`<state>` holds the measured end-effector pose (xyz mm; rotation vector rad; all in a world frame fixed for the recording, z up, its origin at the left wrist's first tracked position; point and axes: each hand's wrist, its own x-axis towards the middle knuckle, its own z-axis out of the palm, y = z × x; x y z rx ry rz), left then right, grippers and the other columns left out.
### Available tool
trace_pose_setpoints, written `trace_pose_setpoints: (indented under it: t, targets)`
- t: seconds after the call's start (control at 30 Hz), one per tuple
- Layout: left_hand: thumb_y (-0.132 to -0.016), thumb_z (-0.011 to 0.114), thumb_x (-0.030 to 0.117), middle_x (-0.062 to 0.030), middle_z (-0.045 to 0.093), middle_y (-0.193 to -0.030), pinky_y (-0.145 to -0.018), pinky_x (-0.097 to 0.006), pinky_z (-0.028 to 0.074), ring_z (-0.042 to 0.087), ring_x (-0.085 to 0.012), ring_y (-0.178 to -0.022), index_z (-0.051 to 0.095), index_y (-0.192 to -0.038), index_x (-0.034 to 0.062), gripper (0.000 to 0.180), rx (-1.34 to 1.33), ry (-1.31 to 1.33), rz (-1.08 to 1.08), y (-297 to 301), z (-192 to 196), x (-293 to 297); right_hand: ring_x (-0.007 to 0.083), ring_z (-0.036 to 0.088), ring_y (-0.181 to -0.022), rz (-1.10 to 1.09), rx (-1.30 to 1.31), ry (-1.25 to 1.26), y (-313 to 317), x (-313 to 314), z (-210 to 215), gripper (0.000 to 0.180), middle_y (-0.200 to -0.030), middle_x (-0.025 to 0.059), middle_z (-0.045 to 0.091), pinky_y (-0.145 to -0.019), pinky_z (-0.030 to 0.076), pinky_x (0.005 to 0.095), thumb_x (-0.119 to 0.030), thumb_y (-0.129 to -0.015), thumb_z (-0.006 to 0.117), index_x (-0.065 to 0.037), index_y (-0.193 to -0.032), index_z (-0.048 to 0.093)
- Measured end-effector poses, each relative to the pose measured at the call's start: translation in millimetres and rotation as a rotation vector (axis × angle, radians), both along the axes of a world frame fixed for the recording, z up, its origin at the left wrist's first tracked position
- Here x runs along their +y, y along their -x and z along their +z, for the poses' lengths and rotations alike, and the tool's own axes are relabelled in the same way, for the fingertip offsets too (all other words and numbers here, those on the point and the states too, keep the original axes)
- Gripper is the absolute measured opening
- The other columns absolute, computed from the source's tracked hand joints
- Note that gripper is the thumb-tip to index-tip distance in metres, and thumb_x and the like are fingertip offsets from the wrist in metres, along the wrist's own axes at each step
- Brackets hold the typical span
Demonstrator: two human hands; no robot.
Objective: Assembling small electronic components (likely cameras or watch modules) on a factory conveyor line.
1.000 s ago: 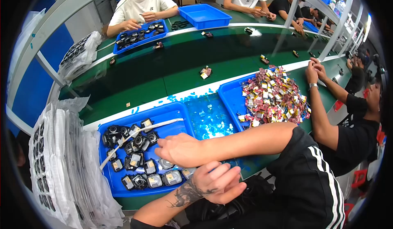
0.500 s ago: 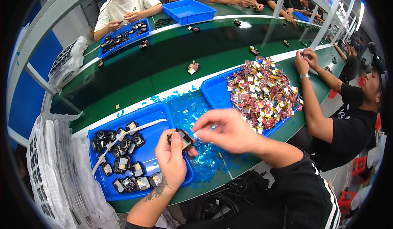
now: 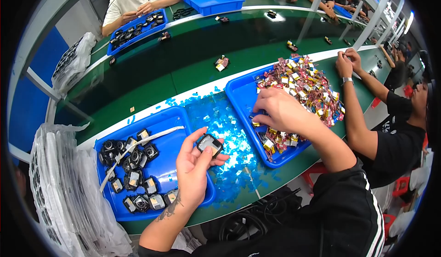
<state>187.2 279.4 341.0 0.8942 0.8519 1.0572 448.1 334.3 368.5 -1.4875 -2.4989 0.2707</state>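
My left hand (image 3: 192,172) holds a black, square watch case (image 3: 212,142) above the right side of a blue tray, thumb across its pale inner face. Inside that left tray (image 3: 161,176) lie several similar black watch cases (image 3: 134,158) and a long whitish strip (image 3: 156,136). My right hand (image 3: 287,112) is over the left part of a second blue tray (image 3: 239,96), palm down. Its thumb and forefinger are apart, with nothing visible between them. Small battery parts (image 3: 305,84) with red, yellow and silver pieces are heaped there, beside and beyond the hand.
Bits of blue film (image 3: 220,165) litter the green bench between the trays. Wrapped stacked trays (image 3: 66,183) stand at my left. Beyond a white edge, a green conveyor (image 3: 183,50) carries scattered parts (image 3: 221,63). A co-worker's hands (image 3: 347,64) are at the right; others work opposite.
My right hand has gone from beside the watch case to the right tray. My left hand still holds the case, now turned with its pale inner face more visible.
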Motion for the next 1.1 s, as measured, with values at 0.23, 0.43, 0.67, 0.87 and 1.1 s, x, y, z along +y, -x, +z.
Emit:
trace_pose_setpoints:
  t: [0.23,0.43,0.67,0.87,1.1]
  targets:
    - [-0.097,0.051,0.007,-0.0139,0.061,-0.112,-0.069,-0.025,0.052,0.062,-0.0141,-0.083,0.043,-0.136,0.0033,0.04,0.098,-0.14,0.035,1,-2,-1,0.0217,0.061,-0.077,-0.06,0.286,-0.018,2,-4,-4,0.013,-0.083,0.0077,0.062,-0.068,0.049,0.0353,-0.01,-0.076,0.072,-0.006,-0.086,0.063]
    - [-0.096,0.056,0.012,-0.0076,0.061,-0.107,-0.069,-0.023,0.049,0.058,-0.0092,-0.084,0.064,-0.116,-0.0016,0.025,0.185,-0.193,0.041,3,0,-6,0.0047,0.062,-0.075,-0.18,1.197,0.49,13,-24,28,0.016,-0.082,0.0015,0.064,-0.067,0.049,0.0182,-0.002,-0.084,0.07,-0.001,-0.097,0.061]
    - [-0.093,0.063,0.008,-0.0062,0.058,-0.102,-0.078,-0.023,0.046,0.055,-0.0092,-0.088,0.069,-0.107,0.0005,0.017,0.209,-0.306,-0.094,7,-1,-3,0.0059,0.062,-0.07,-0.105,1.282,0.817,53,-34,17,0.019,-0.08,0.0043,0.068,-0.064,0.048,0.0194,-0.006,-0.084,0.073,0.0,-0.098,0.06]
    - [-0.084,0.073,0.007,-0.0056,0.065,-0.09,-0.075,-0.025,0.05,0.062,-0.0099,-0.079,0.072,-0.092,-0.0007,0.011,0.241,-0.364,-0.076,5,-6,-1,0.0053,0.062,-0.075,-0.077,1.318,0.798,72,-40,6,0.016,-0.085,0.0027,0.066,-0.064,0.046,0.0184,-0.006,-0.084,0.073,-0.001,-0.095,0.061]
    - [-0.084,0.074,0.005,-0.0056,0.067,-0.082,-0.068,-0.022,0.051,0.063,-0.0085,-0.075,0.072,-0.09,-0.0023,0.01,0.056,-0.218,-0.051,4,-9,-2,0.006,0.061,-0.077,-0.066,1.356,0.764,82,-43,-1,0.011,-0.085,0.0029,0.066,-0.067,0.048,0.0201,-0.006,-0.086,0.071,0.0,-0.091,0.063]
